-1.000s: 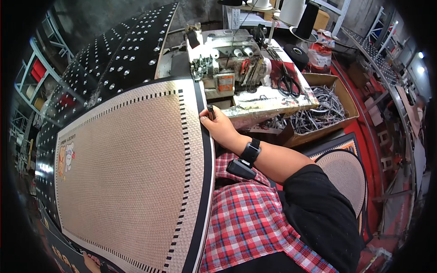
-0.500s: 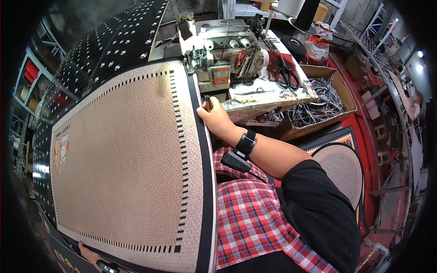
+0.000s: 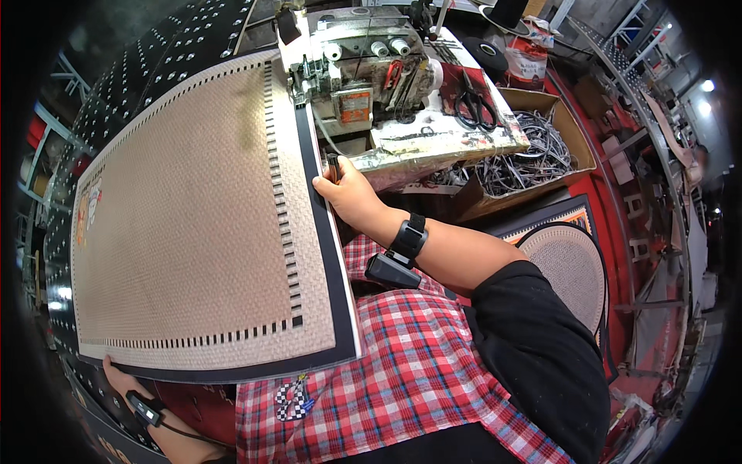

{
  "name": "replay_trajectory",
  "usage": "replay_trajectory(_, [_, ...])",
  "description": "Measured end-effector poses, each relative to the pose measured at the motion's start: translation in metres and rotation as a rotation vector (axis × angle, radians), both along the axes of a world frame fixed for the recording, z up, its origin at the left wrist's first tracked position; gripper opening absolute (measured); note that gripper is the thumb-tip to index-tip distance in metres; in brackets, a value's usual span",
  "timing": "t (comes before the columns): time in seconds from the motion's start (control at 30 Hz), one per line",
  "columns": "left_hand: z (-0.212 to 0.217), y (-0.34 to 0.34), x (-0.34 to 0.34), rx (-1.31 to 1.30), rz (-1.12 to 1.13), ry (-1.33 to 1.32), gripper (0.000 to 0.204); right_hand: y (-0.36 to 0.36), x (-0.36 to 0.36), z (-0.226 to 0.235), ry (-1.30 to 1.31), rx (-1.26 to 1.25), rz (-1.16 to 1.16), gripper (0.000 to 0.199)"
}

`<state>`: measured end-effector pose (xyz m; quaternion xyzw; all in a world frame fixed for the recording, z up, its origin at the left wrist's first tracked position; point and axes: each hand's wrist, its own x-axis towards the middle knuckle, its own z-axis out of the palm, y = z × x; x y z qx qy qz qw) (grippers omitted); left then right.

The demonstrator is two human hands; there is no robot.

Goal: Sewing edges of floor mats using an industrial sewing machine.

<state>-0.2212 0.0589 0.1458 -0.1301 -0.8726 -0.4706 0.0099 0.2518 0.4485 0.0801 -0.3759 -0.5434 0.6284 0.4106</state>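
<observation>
A large beige woven mat with a black border lies across my lap and reaches up to a sewing machine. My right hand pinches the mat's right edge just below the machine, with a small dark tool held upright in its fingers. A black band sits on that wrist. My left hand grips the mat's near left corner from underneath, mostly hidden by the mat.
The machine stands on a worn white table with black scissors on a red cloth. A cardboard box of grey cords sits to the right. A round woven mat lies on the red floor. Dark studded mats lie far left.
The view has shifted so the sewing machine appears closer. My right hand has stayed on the mat's right edge, and the mat's upper end now sits at the machine.
</observation>
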Motion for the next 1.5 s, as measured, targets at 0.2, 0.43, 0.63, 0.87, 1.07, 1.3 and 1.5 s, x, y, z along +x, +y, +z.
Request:
replay_trajectory(0.2, [-0.01,0.05,-0.036,0.404,0.049,-0.279,0.044,-0.003,-0.001,0.011,-0.007,-0.027,0.002,0.02])
replay_trajectory(0.43, [-0.031,0.111,-0.098,0.322,-0.016,-0.287,0.044,-0.003,-0.001,0.012,0.158,-0.109,0.003,0.018])
replay_trajectory(0.63, [-0.022,0.152,-0.114,-0.018,-0.072,-0.104,0.044,0.002,0.001,0.005,0.023,-0.07,0.006,0.02])
replay_trajectory(0.87, [-0.017,0.188,-0.163,-0.341,-0.034,0.065,0.046,0.006,0.006,0.014,0.213,-0.146,0.054,0.014])
replay_trajectory(1.07, [-0.035,0.245,-0.217,-0.743,-0.262,0.47,0.046,0.031,0.025,-0.002,-0.003,-0.027,-0.094,0.015])
replay_trajectory(1.3, [-0.049,0.293,-0.229,-0.673,-0.096,0.496,0.04,0.065,0.026,-0.007,-0.637,0.508,-0.093,0.022])
replay_trajectory(1.5, [-0.036,0.328,-0.189,-0.515,-0.075,0.313,0.045,0.086,0.011,-0.005,-0.773,0.454,0.175,0.026])
